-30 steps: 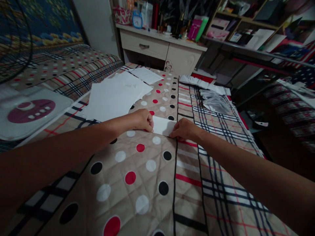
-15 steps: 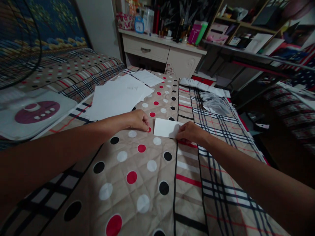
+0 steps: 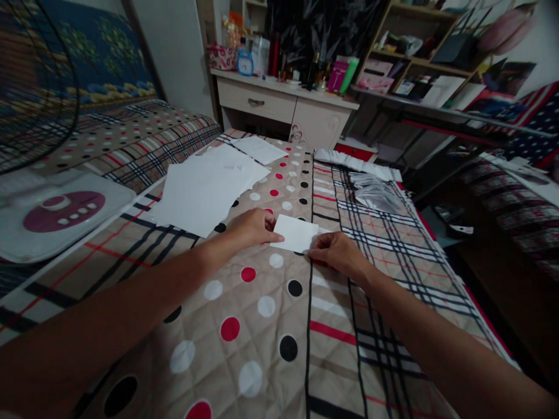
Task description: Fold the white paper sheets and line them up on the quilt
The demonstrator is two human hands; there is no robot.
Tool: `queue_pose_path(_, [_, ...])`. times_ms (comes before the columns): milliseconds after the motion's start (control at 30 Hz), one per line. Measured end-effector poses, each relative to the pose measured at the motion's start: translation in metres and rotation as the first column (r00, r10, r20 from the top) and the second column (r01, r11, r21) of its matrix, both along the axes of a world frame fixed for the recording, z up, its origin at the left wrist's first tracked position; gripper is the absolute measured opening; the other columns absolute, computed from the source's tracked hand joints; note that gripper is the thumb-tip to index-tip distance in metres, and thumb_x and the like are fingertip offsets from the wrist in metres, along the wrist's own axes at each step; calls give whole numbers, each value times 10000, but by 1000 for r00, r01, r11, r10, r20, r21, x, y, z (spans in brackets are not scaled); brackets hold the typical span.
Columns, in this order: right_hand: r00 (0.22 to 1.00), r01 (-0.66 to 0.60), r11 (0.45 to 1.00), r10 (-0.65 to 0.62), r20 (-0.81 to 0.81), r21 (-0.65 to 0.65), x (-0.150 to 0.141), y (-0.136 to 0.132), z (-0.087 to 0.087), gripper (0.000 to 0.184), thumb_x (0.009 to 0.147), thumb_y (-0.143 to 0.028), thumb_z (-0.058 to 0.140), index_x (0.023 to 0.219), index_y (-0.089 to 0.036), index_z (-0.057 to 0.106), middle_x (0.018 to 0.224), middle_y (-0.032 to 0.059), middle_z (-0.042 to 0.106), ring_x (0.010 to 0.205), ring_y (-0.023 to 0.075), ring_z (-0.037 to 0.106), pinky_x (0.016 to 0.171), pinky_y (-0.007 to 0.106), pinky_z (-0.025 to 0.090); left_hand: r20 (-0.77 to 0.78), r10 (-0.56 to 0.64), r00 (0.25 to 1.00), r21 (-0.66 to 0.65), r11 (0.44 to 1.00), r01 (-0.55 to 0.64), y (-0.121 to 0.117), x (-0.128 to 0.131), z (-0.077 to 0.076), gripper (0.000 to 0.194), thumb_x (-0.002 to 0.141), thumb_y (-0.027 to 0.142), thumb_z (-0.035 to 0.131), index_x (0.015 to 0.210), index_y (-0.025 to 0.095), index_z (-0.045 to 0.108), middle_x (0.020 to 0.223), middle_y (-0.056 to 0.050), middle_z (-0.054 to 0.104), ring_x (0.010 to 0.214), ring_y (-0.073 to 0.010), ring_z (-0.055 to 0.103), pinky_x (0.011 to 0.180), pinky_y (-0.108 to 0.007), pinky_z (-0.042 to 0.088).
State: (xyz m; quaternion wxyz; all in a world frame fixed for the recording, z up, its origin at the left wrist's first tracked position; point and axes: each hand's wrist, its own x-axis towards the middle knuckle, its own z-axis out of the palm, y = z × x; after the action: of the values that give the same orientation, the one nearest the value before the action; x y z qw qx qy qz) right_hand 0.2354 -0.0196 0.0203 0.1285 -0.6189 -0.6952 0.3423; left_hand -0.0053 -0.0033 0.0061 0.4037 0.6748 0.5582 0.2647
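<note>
A small white piece of paper (image 3: 295,234) is held just above the dotted bedspread (image 3: 244,297). My left hand (image 3: 255,227) pinches its left edge, thumb on top. At the opposite edge, my right hand (image 3: 334,249) grips the paper between thumb and fingers; a bit of white shows behind those fingers. Beyond my left hand lies a spread of larger white paper sheets (image 3: 205,186), with a faint mark on the top one. Whether the small paper is folded, I cannot tell.
To the right lie a pile of thin white strips (image 3: 375,192) and a long pleated white piece (image 3: 356,163). A clear bag with a purple print (image 3: 65,212) rests at the left, near a fan (image 3: 35,87). A white dresser (image 3: 257,102) stands beyond the bed.
My left hand has moved right from the bedspread and taken hold of the paper's left edge. My right hand keeps its grip. The view has tilted up slightly.
</note>
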Motion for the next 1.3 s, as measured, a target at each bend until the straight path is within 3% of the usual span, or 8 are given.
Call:
queue_pose_path(100, [998, 17, 995, -12, -56, 100, 1, -8, -4, 195, 681, -333, 709, 565, -191, 642, 510, -26, 596, 469, 97, 489, 472, 231, 307, 220, 41, 975, -73, 997, -25, -3, 5, -2, 220, 559, 182, 771, 759, 135, 693, 730, -45, 717, 622, -153, 630, 549, -230, 437])
queue_pose_path(233, [945, 179, 962, -111, -306, 204, -2, -18, -16, 254, 725, -410, 703, 629, -186, 632, 564, -6, 618, 506, 112, 503, 504, 237, 349, 430, 285, 857, -107, 958, -265, -7, 12, -1, 252, 595, 210, 771, 797, 114, 657, 681, -30, 685, 514, -111, 576, 477, -213, 427])
queue_pose_path(367, [794, 214, 972, -117, -596, 94, -24, -19, -16, 274, 677, -405, 765, 756, -177, 636, 643, -9, 617, 540, 108, 503, 503, 226, 371, 594, 379, 710, -174, 922, -347, -11, 21, 3, 351, 592, 283, 808, 851, 109, 648, 631, -4, 662, 466, -80, 529, 440, -188, 395])
queue_pose_path(500, [600, 217, 975, -173, -781, -49, -54, -15, -8, 286, 678, -398, 764, 769, -167, 622, 668, -15, 620, 481, 78, 469, 454, 209, 349, 655, 366, 661, -173, 924, -340, -13, 26, 6, 370, 570, 274, 819, 855, 107, 653, 697, -24, 699, 496, -72, 540, 466, -178, 403])
queue_pose_path(600, [504, 271, 957, -232, -832, -102, -68, -14, -8, 259, 711, -372, 738, 687, -168, 581, 530, -44, 557, 429, 68, 433, 441, 199, 322, 651, 328, 685, -129, 937, -325, -15, 26, 7, 328, 614, 327, 793, 827, 120, 653, 655, -6, 678, 478, -74, 518, 456, -184, 396])
queue_pose_path(767, [417, 290, 954, -202, -886, -81, -72, -14, -13, 217, 725, -319, 711, 660, -171, 566, 525, -50, 555, 431, 66, 442, 448, 195, 332, 533, 178, 827, -52, 983, -178, -20, 27, 0, 309, 705, 431, 698, 658, 136, 618, 530, 9, 594, 439, -84, 488, 442, -200, 379])
queue_pose_path(1067, [477, 343, 933, -272, -836, -108, -61, -16, -12, 318, 743, -339, 671, 514, -148, 562, 439, -28, 500, 361, 54, 360, 383, 215, 224, 427, 113, 897, -99, 992, -77, -29, 27, 6, 349, 718, 470, 628, 607, 140, 603, 454, 27, 498, 404, -75, 403, 417, -207, 288])
queue_pose_path(1300, [242, 471, 863, -326, -914, -183, -34, 5, -9, 266, 714, -319, 677, 556, -179, 515, 503, -61, 462, 383, 41, 309, 365, 186, 213, 435, 216, 874, -117, 976, -183, -24, 11, 8, 334, 657, 455, 694, 589, 138, 612, 456, 19, 499, 407, -74, 392, 417, -208, 285])
